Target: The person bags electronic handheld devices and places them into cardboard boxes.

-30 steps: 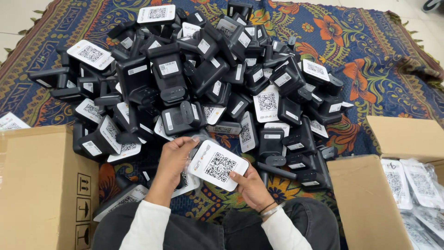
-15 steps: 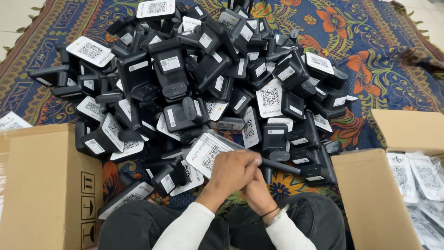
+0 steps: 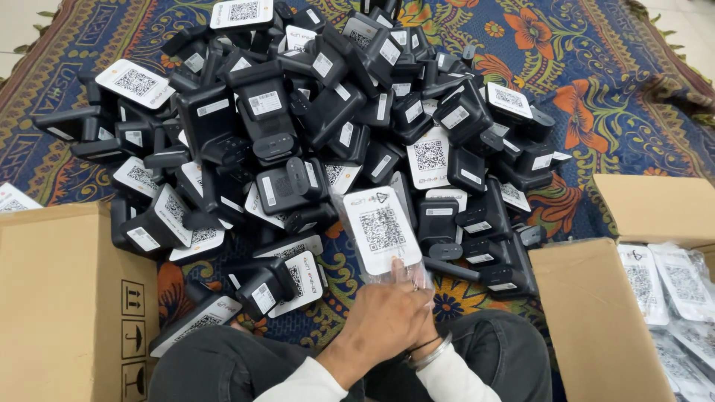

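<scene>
Both my hands meet low in the middle, above my crossed legs. My left hand (image 3: pixel 383 316) lies on top and covers most of my right hand (image 3: pixel 427 321), which wears a bangle at the wrist. Together they grip the lower end of a flat white-labelled device in a clear plastic bag (image 3: pixel 381 231). It stands upright, its square code label facing me. Just beyond it lies a big pile of black devices (image 3: pixel 298 126) with white code labels.
A closed-sided cardboard box (image 3: pixel 67 298) stands at my left. Another cardboard box (image 3: pixel 588 313) at my right holds several bagged white-labelled items (image 3: pixel 663 283). Everything rests on a patterned blue and orange rug (image 3: pixel 611 89).
My hands were apart on the white-labelled device a second ago. They have come together, left over right, and the device now stands upright in the clear bag.
</scene>
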